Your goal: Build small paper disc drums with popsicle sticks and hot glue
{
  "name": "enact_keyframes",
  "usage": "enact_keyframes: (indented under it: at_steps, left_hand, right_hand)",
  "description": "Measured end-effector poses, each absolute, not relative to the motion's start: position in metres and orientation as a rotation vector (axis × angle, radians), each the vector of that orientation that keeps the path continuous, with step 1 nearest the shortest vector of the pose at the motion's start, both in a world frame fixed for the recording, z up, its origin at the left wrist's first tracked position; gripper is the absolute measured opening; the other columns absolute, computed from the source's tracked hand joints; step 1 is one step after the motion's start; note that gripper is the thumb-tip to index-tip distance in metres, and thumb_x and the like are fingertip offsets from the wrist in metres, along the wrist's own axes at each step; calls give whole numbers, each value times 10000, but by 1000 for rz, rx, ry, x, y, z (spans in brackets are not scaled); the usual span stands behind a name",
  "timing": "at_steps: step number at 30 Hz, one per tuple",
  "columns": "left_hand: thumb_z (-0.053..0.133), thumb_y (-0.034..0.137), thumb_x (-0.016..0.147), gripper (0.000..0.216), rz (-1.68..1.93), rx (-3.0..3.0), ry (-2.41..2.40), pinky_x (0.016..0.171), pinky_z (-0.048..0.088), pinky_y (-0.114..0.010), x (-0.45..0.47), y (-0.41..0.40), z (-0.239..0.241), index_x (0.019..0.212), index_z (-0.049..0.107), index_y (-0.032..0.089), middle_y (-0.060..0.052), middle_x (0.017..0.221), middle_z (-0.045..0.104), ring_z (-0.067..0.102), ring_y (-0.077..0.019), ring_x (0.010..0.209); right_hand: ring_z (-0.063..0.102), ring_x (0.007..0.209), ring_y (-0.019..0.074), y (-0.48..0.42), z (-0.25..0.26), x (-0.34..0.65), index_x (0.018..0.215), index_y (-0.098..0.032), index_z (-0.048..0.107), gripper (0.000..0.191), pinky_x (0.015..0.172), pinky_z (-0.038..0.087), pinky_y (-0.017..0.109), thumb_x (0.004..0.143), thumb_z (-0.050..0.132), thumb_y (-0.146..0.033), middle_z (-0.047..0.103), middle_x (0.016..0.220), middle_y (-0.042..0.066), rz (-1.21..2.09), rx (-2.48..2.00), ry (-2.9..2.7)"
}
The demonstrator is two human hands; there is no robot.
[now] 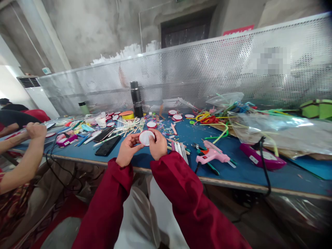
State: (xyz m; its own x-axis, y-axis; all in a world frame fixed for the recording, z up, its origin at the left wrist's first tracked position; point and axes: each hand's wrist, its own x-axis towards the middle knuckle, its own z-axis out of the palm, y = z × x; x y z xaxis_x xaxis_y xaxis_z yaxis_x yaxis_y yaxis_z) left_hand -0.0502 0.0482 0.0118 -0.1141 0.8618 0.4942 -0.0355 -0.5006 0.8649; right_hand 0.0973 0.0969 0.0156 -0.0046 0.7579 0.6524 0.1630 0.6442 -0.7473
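Between my two hands, above the table's front edge, is a round white disc with a red rim (pixel 145 138). My left hand (pixel 128 148) grips its left side with the fingers behind and the thumb near the lower edge. On the right, my right hand (pixel 157 144) pinches it, thumb lying on the white face. Just past the disc, a similar red-rimmed disc (pixel 151 125) lies on the table. Right of my right hand are several pale sticks (pixel 181 150) and a pink hot glue gun (pixel 213 154).
A black phone (pixel 108 145) lies left of my hands, near wooden sticks (pixel 131 126). A black bottle (pixel 136 100) stands at the back by a perforated metal screen (pixel 181 76). Purple boxes (pixel 261 157) with cables sit on both sides. At far left, a co-worker's arm (pixel 28 155) reaches over the table.
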Motion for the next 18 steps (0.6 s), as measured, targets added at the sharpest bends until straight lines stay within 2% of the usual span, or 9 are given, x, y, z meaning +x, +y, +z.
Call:
enact_keyframes:
  at_steps: [3,7,10,13,16,18]
  left_hand:
    - [902,238,637,551,1695,1458,948,780,527,-278,-50,47,12,1122,647,180,-58,1010,722,655,-165,877]
    - [821,362,749,510,1717,1349,950,707,514,-256,-50,45,13,1208,648,221,-50,1085,697,646,-165,872]
    - [811,387,749,384,1807,1317,1044,716,489,-245,-53,49,10,1067,716,193,-37,975,715,641,-155,822]
    - [834,371,715,301,1861,1326,1154,692,462,-236,-55,52,8,921,739,175,-16,843,706,615,-139,744]
    - [820,420,723,299,1859,1303,1118,661,452,-237,-55,50,8,873,745,173,-16,811,703,600,-135,707]
    - [769,502,763,353,1828,1252,1035,640,453,-241,-55,47,10,890,752,172,-33,825,710,609,-144,713]
  right_hand:
    - [671,1039,245,94,18,97,1141,-195,670,350,998,499,396,839,494,-203,739,1122,75,565,-793,-1538]
    - [672,1047,231,84,21,94,1140,-220,660,343,976,504,370,842,498,-166,734,1134,53,593,-735,-1683]
    - [679,1021,215,75,21,89,1156,-241,637,343,933,513,331,848,513,-158,735,1130,42,576,-752,-1862]
    - [687,903,225,65,19,86,1238,-238,592,377,825,521,311,864,551,-234,746,1033,59,500,-905,-1898]
    - [677,791,233,48,18,88,1290,-225,584,414,738,491,300,881,531,-253,747,901,84,359,-1025,-1912]
    - [675,774,239,35,18,94,1288,-225,594,413,716,474,307,887,494,-224,749,885,90,296,-1074,-1918]
